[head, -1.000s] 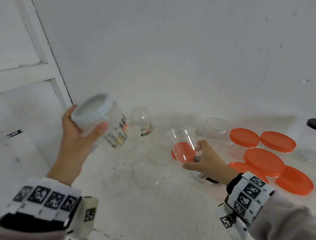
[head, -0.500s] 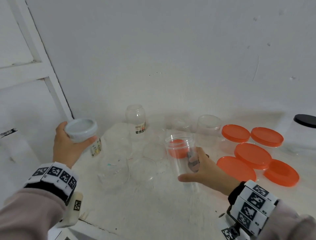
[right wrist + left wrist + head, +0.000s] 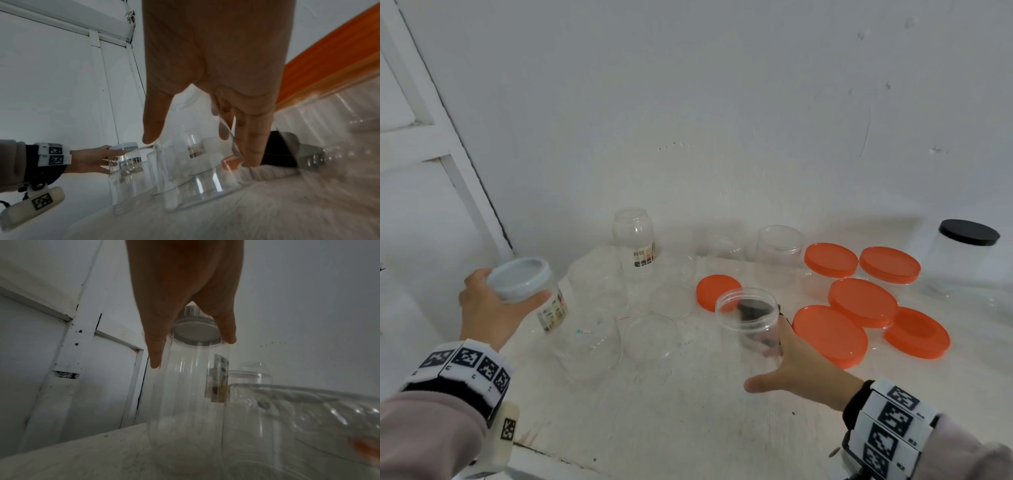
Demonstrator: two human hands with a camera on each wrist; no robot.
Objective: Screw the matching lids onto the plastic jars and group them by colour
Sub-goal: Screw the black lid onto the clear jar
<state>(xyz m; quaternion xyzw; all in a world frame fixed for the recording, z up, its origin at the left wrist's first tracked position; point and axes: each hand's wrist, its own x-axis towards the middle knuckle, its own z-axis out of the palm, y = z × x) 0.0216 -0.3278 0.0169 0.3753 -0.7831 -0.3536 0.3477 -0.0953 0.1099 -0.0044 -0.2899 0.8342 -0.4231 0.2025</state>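
White-lidded jar [image 3: 530,291]: clear, labelled, lid on, tilted, held at table's left edge; open clear jar [image 3: 751,320]: upright, lidless, dark shape seen through wall; loose orange lid [image 3: 717,291] flat just behind it; four orange-lidded jars [image 3: 859,281] clustered right; black-lidded jar [image 3: 962,253] far right; several lidless clear jars [image 3: 599,329] between.

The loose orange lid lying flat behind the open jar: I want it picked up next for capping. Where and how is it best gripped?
Grip the orange lid by its rim, from above, thumb and fingers on opposite edges. It lies flat on the table, so only the thin edge offers purchase. The open jar in the right hand blocks its near side, so come from its left or back.
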